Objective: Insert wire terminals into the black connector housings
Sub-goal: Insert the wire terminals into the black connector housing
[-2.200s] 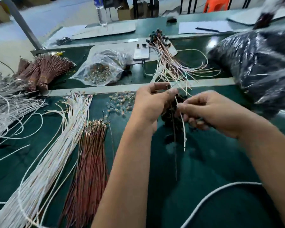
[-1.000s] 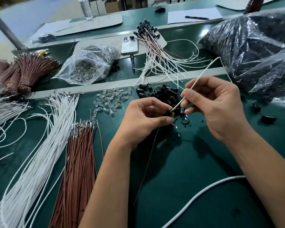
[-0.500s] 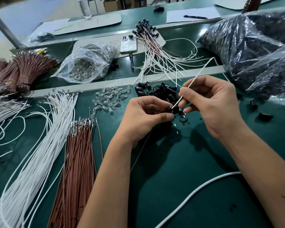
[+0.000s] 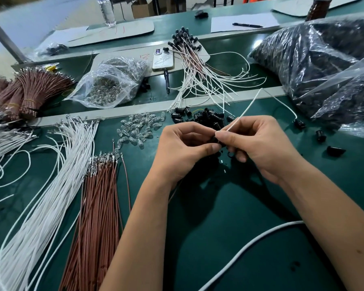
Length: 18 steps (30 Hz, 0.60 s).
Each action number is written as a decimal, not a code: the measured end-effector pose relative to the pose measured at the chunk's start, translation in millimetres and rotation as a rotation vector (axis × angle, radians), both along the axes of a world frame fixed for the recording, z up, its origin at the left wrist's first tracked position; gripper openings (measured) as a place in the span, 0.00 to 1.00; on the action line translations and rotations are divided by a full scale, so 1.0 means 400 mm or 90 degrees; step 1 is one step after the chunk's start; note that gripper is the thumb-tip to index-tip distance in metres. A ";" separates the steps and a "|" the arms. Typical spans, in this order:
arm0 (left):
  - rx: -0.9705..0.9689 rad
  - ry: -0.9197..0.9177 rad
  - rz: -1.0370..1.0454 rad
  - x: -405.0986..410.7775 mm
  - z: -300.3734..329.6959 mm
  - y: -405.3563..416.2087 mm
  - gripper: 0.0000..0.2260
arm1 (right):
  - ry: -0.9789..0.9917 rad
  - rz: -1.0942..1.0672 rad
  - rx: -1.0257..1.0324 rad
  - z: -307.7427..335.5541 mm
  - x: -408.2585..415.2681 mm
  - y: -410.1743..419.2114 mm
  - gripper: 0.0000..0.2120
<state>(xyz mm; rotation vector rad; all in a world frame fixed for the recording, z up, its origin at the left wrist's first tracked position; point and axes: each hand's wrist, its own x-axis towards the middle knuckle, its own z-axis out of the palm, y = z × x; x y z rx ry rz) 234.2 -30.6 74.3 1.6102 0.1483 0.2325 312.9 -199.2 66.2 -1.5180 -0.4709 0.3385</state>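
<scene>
My left hand [image 4: 183, 148] pinches a small black connector housing [image 4: 215, 140] between thumb and fingers, just above the green table. My right hand [image 4: 259, 141] pinches a white wire [image 4: 248, 108] near its end, with that end at the housing; the wire runs up and to the right. A brown wire [image 4: 173, 194] hangs from under my left hand. A pile of loose black housings [image 4: 202, 117] lies just behind my hands. White terminal wires [image 4: 57, 181] and brown terminal wires [image 4: 97, 206] lie spread out at the left.
Clear bulbs [image 4: 139, 129] lie left of the housings. A clear bag of bulbs [image 4: 107, 85], a phone [image 4: 163, 60], finished wired housings [image 4: 193, 59] and tied brown wire bundles [image 4: 34, 89] sit behind. Black plastic bags [image 4: 324, 66] fill the right. A thick white cable [image 4: 250, 246] crosses the near table.
My right hand has slid down the white wire toward the housing until its fingertips meet my left hand's. The wire end now sits at the housing. My left hand stays in place.
</scene>
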 end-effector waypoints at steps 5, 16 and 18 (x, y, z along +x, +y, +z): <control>-0.024 -0.002 0.003 -0.001 0.008 -0.012 0.09 | 0.009 -0.047 0.092 0.014 0.000 0.001 0.13; -0.057 -0.011 -0.003 0.000 0.015 -0.031 0.12 | -0.086 -0.091 0.112 0.014 -0.016 0.017 0.08; -0.091 -0.019 0.001 -0.002 0.017 -0.033 0.11 | -0.122 -0.049 0.091 0.014 -0.022 0.016 0.07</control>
